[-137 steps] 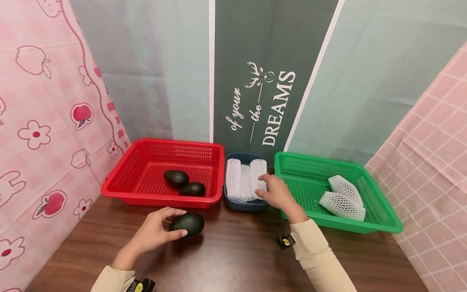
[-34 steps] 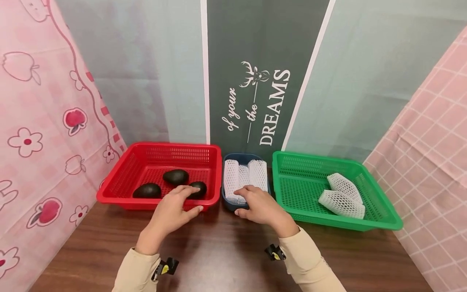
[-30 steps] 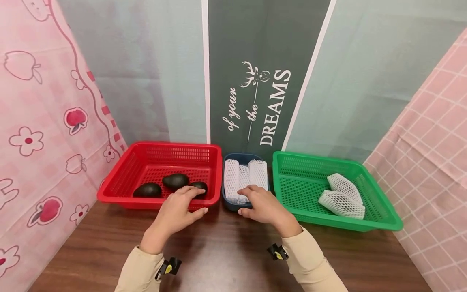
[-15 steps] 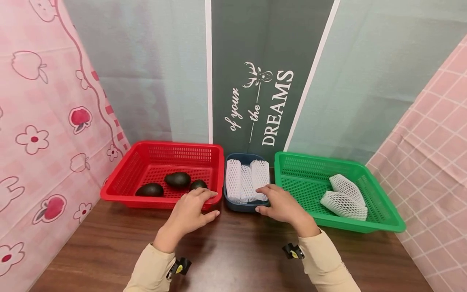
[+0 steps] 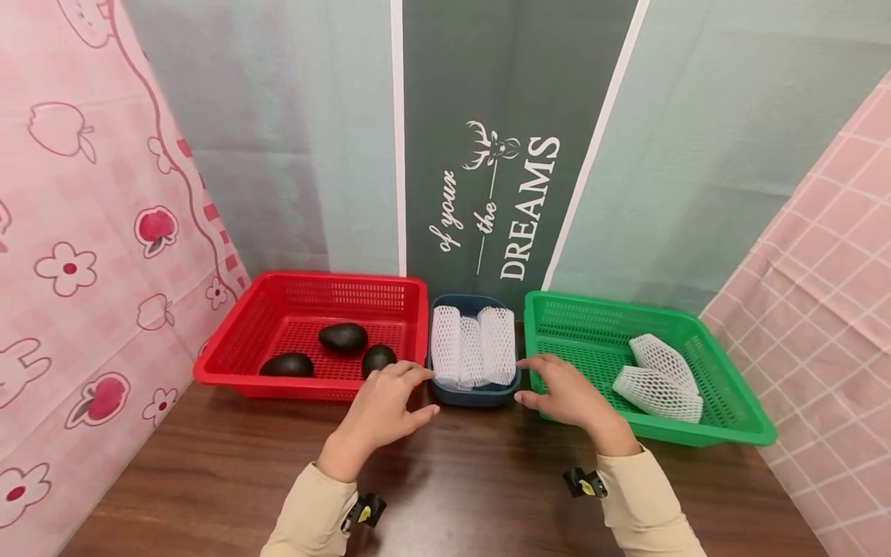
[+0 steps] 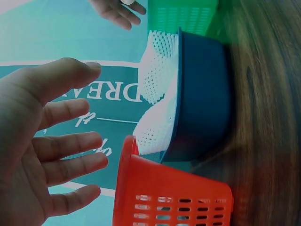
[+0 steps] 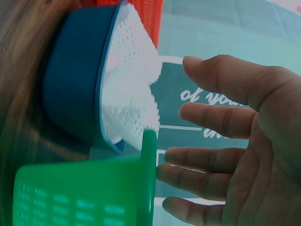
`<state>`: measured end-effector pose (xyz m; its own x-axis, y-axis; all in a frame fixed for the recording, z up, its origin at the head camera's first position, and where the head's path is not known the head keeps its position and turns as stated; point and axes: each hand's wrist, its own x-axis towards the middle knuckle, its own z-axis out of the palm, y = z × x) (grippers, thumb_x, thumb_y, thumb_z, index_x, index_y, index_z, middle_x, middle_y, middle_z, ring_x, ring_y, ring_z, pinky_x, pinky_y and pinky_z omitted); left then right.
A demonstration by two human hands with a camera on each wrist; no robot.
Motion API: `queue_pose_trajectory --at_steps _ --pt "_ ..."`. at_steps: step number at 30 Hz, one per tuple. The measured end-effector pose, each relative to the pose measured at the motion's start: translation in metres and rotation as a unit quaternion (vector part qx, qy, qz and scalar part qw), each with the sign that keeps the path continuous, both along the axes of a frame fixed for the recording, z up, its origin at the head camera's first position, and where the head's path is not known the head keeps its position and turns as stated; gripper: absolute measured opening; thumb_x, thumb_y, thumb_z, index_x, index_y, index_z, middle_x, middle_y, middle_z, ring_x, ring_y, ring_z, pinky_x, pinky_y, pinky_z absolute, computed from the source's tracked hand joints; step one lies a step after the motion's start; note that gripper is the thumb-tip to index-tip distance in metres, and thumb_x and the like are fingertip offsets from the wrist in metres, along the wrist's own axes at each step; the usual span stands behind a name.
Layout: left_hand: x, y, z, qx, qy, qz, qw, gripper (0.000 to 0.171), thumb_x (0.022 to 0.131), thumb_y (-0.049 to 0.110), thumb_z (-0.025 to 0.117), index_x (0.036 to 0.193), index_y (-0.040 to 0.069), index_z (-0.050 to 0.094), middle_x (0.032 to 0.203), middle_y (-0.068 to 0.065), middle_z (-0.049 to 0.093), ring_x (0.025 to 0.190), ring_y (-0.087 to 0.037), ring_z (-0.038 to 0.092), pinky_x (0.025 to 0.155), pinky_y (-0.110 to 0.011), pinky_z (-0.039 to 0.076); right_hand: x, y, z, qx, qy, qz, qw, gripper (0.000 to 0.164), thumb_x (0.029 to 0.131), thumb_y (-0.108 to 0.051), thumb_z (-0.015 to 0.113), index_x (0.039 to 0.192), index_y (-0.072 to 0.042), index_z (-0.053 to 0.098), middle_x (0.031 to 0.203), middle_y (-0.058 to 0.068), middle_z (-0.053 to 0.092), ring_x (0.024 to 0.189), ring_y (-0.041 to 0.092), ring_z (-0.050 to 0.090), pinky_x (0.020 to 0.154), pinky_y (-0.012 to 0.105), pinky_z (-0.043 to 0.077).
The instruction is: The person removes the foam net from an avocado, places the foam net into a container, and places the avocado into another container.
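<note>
My left hand, fingers spread and holding nothing, hovers by the front right corner of the red basket. Three dark avocados lie in that basket: one at left, one in the middle, and one at right, partly hidden by the hand. Right of it, a blue bin holds several white foam net sleeves. My right hand, also holding nothing, hovers between bin and green basket; the right wrist view shows its fingers extended. Two bulging foam nets lie in the green basket, contents hidden.
The containers stand in a row on a dark wooden table. A grey-green cloth with printed lettering hangs behind them. Pink patterned cloths hang at left and right.
Earlier my left hand held an avocado over the table; that avocado now appears to lie in the red basket. Over the last second both hands have moved right, the right one off the blue bin.
</note>
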<state>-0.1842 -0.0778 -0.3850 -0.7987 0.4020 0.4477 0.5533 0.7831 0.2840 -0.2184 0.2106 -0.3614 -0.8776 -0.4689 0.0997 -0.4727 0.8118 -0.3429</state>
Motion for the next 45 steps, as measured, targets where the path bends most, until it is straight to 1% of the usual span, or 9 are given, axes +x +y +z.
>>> queue_pose_trajectory --at_steps 6,11,17,23,28,33,38,41,45 --pt "-0.001 0.007 0.001 -0.004 0.011 -0.016 0.9998 0.044 0.072 0.035 0.076 0.108 0.011 0.067 0.103 -0.006 0.062 0.091 -0.021 0.058 0.07 -0.04 0.047 -0.001 0.018 -0.002 -0.008 -0.008 -0.008 1.0 0.045 0.084 -0.022 0.069 0.12 0.001 0.057 0.121 0.023 0.052 0.113 0.042 0.047 0.087 0.054 0.04" --pt "-0.001 0.011 -0.001 -0.017 0.014 -0.025 0.9995 0.041 0.072 0.035 0.076 0.106 0.013 0.068 0.099 -0.004 0.062 0.087 -0.018 0.058 0.067 -0.038 0.047 -0.002 0.032 -0.002 -0.011 -0.015 -0.025 1.0 0.044 0.085 -0.021 0.067 0.121 0.002 0.056 0.121 0.026 0.052 0.112 0.045 0.046 0.085 0.056 0.04" --pt "-0.001 0.018 -0.003 -0.044 0.015 -0.032 0.9984 0.042 0.073 0.038 0.074 0.108 0.014 0.068 0.099 -0.003 0.062 0.088 -0.017 0.058 0.07 -0.037 0.046 -0.006 0.05 -0.004 0.016 -0.014 -0.043 0.999 0.044 0.085 -0.019 0.068 0.121 0.004 0.056 0.12 0.028 0.052 0.11 0.047 0.046 0.083 0.057 0.041" --pt "-0.001 0.026 -0.005 -0.068 0.008 -0.039 0.9969 0.043 0.076 0.04 0.072 0.11 0.015 0.068 0.101 -0.002 0.062 0.091 -0.018 0.057 0.072 -0.036 0.045 -0.007 0.062 -0.005 0.034 -0.017 -0.044 0.998 0.045 0.083 -0.02 0.069 0.119 0.004 0.056 0.118 0.027 0.053 0.108 0.046 0.048 0.081 0.056 0.042" --pt "0.0 0.035 -0.009 -0.068 -0.002 -0.043 0.9967 0.041 0.077 0.04 0.071 0.111 0.017 0.067 0.104 -0.002 0.062 0.095 -0.018 0.056 0.077 -0.037 0.045 -0.01 0.071 -0.009 0.032 -0.028 -0.044 0.998 0.045 0.084 -0.019 0.069 0.12 0.006 0.055 0.117 0.028 0.053 0.108 0.047 0.048 0.081 0.056 0.042" --pt "0.001 0.043 -0.014 -0.066 0.009 -0.054 0.9963 0.039 0.078 0.04 0.071 0.11 0.017 0.068 0.104 -0.001 0.062 0.098 -0.019 0.055 0.08 -0.037 0.045 -0.015 0.081 -0.016 0.03 -0.035 -0.051 0.998 0.045 0.083 -0.018 0.069 0.119 0.007 0.056 0.115 0.029 0.054 0.106 0.048 0.048 0.079 0.056 0.043" --pt "-0.001 0.049 -0.016 -0.073 0.017 -0.063 0.9951 0.038 0.079 0.041 0.069 0.109 0.018 0.068 0.103 0.0 0.062 0.097 -0.017 0.055 0.079 -0.035 0.045 -0.021 0.097 -0.022 0.047 -0.04 -0.073 0.995 0.049 0.082 -0.017 0.071 0.119 0.01 0.054 0.114 0.032 0.053 0.102 0.049 0.048 0.074 0.055 0.044" --pt "-0.001 0.051 -0.017 -0.075 0.014 -0.065 0.995 0.038 0.079 0.041 0.069 0.11 0.019 0.068 0.101 0.0 0.061 0.096 -0.017 0.055 0.077 -0.034 0.045 -0.023 0.105 -0.026 0.057 -0.045 -0.089 0.993 0.05 0.081 -0.016 0.071 0.118 0.011 0.053 0.109 0.032 0.053 0.093 0.045 0.052 0.071 0.054 0.045" --pt "-0.001 0.053 -0.019 -0.074 0.014 -0.063 0.9952 0.037 0.079 0.041 0.069 0.11 0.019 0.068 0.101 0.0 0.061 0.095 -0.017 0.054 0.077 -0.033 0.045 -0.025 0.114 -0.03 0.054 -0.024 -0.099 0.993 0.048 0.079 -0.013 0.073 0.115 0.012 0.055 0.105 0.031 0.054 0.089 0.044 0.053 0.069 0.053 0.045"
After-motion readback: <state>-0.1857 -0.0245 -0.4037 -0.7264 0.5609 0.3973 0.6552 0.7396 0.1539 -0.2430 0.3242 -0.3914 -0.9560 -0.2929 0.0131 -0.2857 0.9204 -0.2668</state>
